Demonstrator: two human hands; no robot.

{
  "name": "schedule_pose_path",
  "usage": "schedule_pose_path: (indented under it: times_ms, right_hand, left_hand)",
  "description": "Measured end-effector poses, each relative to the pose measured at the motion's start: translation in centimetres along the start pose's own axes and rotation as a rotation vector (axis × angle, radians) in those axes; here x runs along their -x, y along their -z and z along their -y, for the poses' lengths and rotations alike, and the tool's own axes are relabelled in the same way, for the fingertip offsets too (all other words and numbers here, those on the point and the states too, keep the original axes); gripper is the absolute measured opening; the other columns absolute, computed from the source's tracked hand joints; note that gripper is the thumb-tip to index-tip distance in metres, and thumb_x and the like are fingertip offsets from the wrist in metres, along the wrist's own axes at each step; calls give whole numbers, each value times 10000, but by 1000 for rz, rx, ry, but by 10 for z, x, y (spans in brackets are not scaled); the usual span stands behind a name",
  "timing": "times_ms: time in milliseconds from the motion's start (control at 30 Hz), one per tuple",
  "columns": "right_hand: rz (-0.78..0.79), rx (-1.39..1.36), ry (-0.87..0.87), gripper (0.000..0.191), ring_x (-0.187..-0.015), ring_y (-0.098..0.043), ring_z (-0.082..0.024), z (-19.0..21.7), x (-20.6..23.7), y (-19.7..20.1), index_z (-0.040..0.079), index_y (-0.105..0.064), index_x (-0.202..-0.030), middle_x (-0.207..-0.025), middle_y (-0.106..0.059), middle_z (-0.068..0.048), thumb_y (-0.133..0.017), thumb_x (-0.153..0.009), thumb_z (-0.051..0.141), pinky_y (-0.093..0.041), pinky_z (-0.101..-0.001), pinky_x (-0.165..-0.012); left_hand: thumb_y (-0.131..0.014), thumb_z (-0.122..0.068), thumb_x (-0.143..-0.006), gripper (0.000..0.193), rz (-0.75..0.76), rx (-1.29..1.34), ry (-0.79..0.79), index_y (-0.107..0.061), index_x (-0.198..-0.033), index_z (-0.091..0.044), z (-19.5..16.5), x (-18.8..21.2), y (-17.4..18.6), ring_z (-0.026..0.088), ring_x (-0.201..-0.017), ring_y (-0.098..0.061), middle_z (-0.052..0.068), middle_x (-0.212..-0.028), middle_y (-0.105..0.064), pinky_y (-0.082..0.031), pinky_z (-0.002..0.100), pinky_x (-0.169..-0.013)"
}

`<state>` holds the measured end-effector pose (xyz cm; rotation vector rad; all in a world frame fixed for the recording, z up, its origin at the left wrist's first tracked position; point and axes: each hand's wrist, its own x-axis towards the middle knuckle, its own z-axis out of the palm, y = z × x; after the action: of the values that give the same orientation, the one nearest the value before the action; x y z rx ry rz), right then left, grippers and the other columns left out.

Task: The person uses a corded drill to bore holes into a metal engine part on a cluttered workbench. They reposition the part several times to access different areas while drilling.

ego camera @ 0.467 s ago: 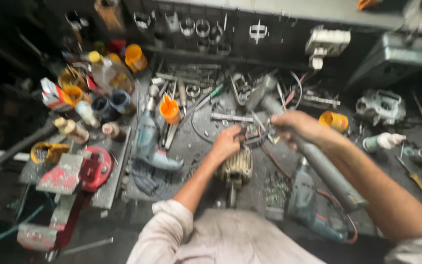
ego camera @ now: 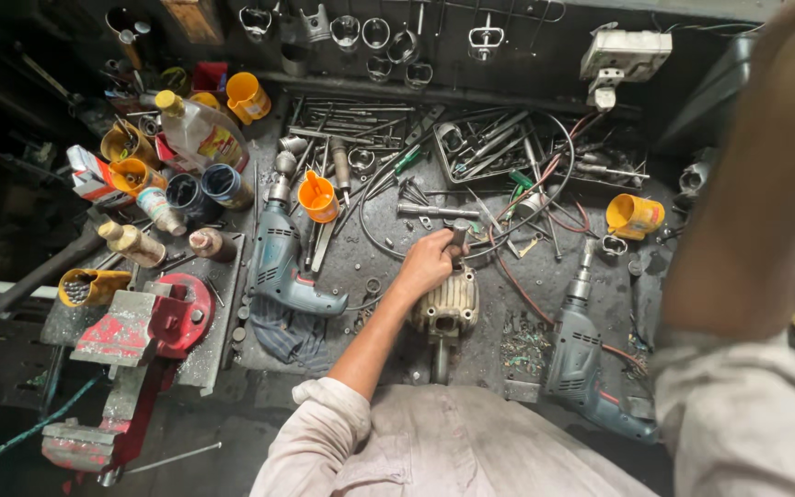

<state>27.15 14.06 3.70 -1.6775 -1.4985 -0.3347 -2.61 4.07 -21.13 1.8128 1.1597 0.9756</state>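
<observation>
My left hand (ego camera: 427, 262) is curled over the top of a ribbed, cream-grey metal motor housing (ego camera: 448, 308) that stands on the dark workbench (ego camera: 508, 322), with a shaft sticking out of it toward me. The fingers close around a small part at the housing's upper end. My right forearm (ego camera: 747, 184) is raised close to the camera along the right side, in a light sleeve. Its hand is above the top edge and hidden, so what it holds cannot be seen.
A blue-green power drill (ego camera: 280, 262) lies left of the housing and a second drill (ego camera: 577, 359) to its right. A red vise (ego camera: 140, 322) sits at the left edge. Orange cups (ego camera: 316, 198), an oil bottle (ego camera: 200, 133), loose wrenches and wires (ego camera: 499, 147) crowd the back.
My right arm, which held a long grey tool over the bench, has swung up out of view. The left hand stays on the housing.
</observation>
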Motion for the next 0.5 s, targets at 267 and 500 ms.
schedule_pose_path:
  times_ms: [267, 500]
  right_hand:
    - [1506, -557, -874, 274, -426, -437, -128, 71, 208, -81, 119, -586, -966, -619, -478, 5, -644, -921, 383, -376, -305, -383]
    - [849, -942, -458, 298, -453, -480, -111, 190, 161, -31, 121, -512, -820, -599, -486, 18, -631, -921, 376, -401, -300, -381]
  left_hand:
    - [-674, -127, -853, 172, 5, -92, 46, -701, -990, -26, 62, 15, 45, 377, -979, -670, 163, -995, -692, -531, 453, -840]
    - [-746, -173, -839, 201, -87, -89, -20, -733, -978, -29, 144, 65, 127, 371, -965, -689, 146, -1017, -713, -542, 435, -845]
